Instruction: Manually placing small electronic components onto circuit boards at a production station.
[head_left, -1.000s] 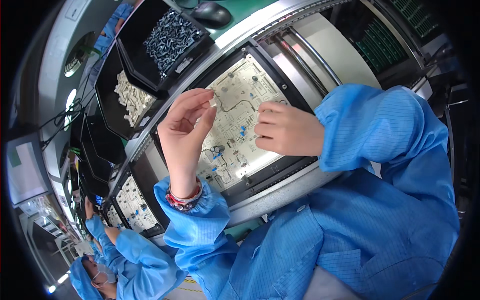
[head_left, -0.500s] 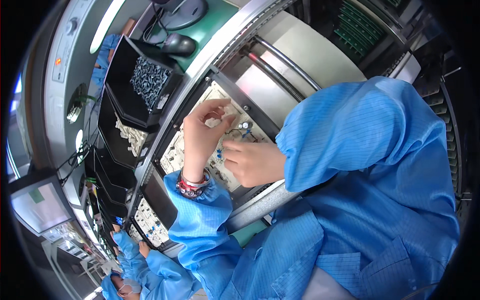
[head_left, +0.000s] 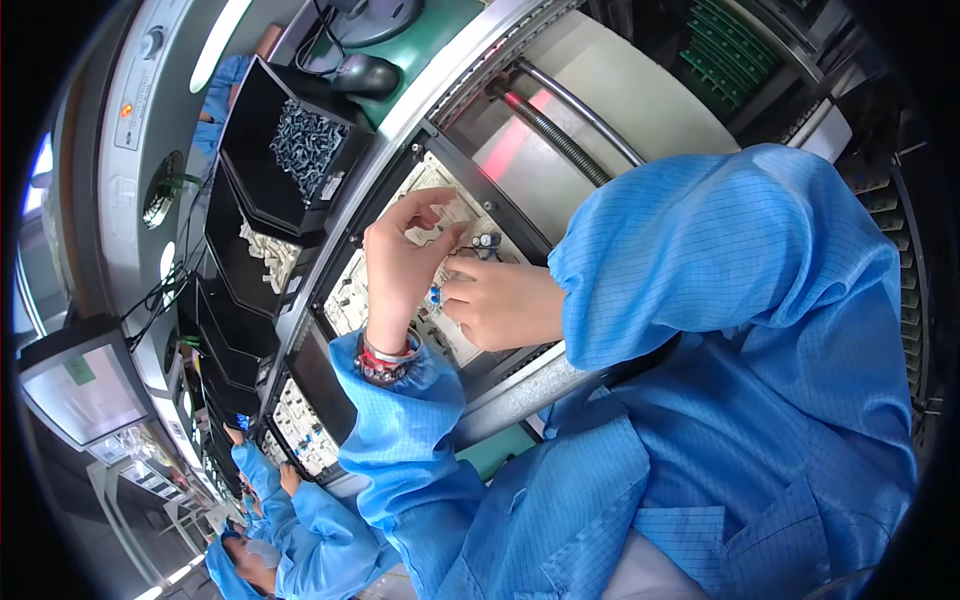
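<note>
Both my hands work over a pale circuit board set in a dark frame. My left hand is curled above it, thumb and fingers bent inward; whatever lies within them is too small to name. My right hand comes in from the right with its fingers bent together low on the board, the tips close to the left thumb. Anything in that pinch is hidden. Small blue components show beside the right fingers, and round silver-topped components stand just beyond them.
Along the far left side run black bins, one with dark metallic parts, another with white parts. A computer mouse lies on a green surface. Beyond the frame are a rod and a threaded shaft. Lower left, a co-worker in blue handles another board.
My right hand has shifted slightly up and left, its fingertips now closer to the left thumb. The left hand stays curled in nearly the same place. The whole view has moved a little.
</note>
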